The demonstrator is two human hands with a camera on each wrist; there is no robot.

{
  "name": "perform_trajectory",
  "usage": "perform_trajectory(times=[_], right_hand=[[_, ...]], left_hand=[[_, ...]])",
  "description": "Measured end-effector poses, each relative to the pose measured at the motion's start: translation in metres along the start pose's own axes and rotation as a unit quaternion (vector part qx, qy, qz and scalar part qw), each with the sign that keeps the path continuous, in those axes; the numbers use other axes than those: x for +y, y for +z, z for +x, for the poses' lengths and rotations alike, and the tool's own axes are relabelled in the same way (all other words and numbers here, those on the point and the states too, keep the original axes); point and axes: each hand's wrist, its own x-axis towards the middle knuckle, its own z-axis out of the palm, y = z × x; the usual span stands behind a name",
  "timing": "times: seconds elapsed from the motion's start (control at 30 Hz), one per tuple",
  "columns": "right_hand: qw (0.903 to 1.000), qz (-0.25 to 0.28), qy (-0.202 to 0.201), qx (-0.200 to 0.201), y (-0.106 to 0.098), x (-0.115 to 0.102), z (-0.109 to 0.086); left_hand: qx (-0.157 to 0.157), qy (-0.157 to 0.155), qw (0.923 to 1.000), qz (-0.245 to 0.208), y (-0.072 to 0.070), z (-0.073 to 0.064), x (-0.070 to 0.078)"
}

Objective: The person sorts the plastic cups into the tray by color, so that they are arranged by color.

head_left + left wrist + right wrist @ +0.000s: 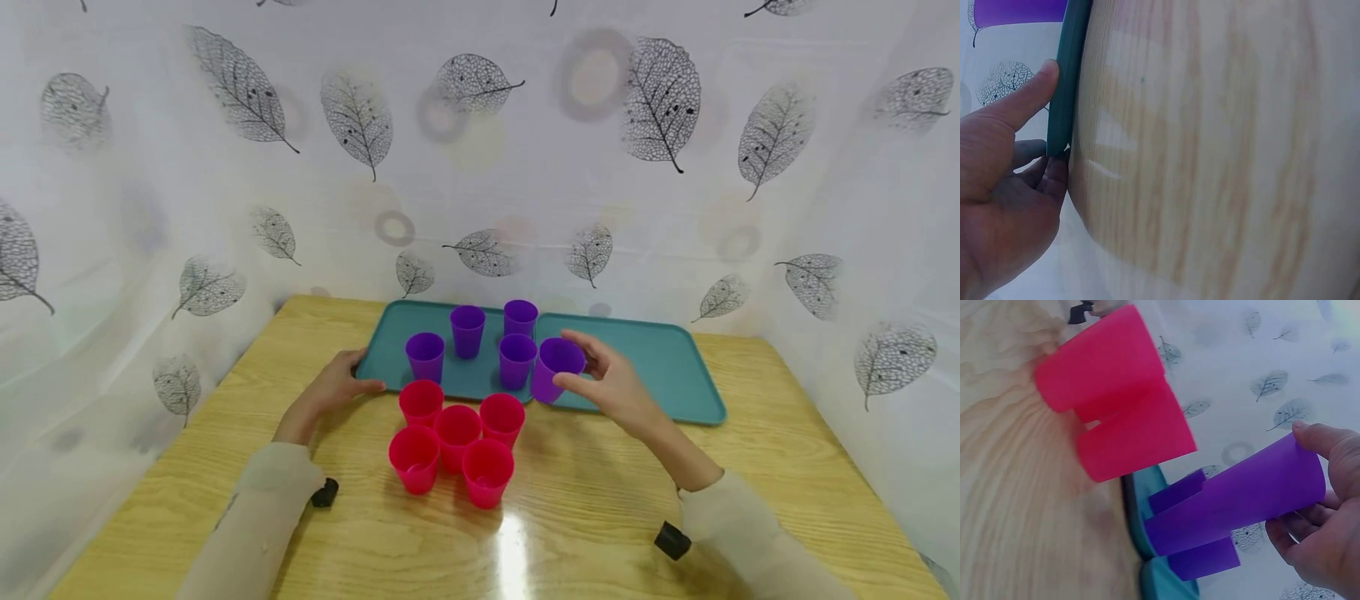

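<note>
At the left end of the left teal tray (468, 380), my left hand (333, 385) grips the edge. In the left wrist view its thumb (1038, 87) lies on the rim, with other fingers at the corner's underside. My right hand (611, 385) holds a purple cup (547, 387) by its upper part, thumb near the rim. That cup stands upright where the two trays meet. Several more purple cups stand upright on the left tray, among them a front-left one (425, 367) and a back one (467, 337).
Several red cups, including a front-right one (487, 483), stand clustered on the wooden table (600, 517) before the left tray. A right teal tray (660, 367) adjoins the left one. Leaf-patterned white sheeting (525, 167) rises behind and at both sides.
</note>
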Motion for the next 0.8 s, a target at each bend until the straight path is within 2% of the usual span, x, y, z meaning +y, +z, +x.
perform_trajectory(times=[0.17,0.4,0.67,0.8], right_hand=[[1.0,-0.002,-0.005,0.007,0.0,-0.013,0.011],[0.9999,-0.01,0.012,0.003,0.007,-0.027,0.028],[0.9998,0.0,0.01,-0.019,0.028,-0.032,0.051],[0.9995,-0.002,0.005,-0.031,0.039,-0.032,0.062]], left_hand=[[0.0,-0.004,1.0,0.002,-0.001,0.0,-0.001],[-0.001,-0.006,1.0,0.001,-0.001,0.0,-0.001],[-0.004,-0.011,0.9999,0.006,-0.001,0.0,-0.001],[-0.004,-0.004,1.0,-0.003,-0.002,0.001,-0.001]])
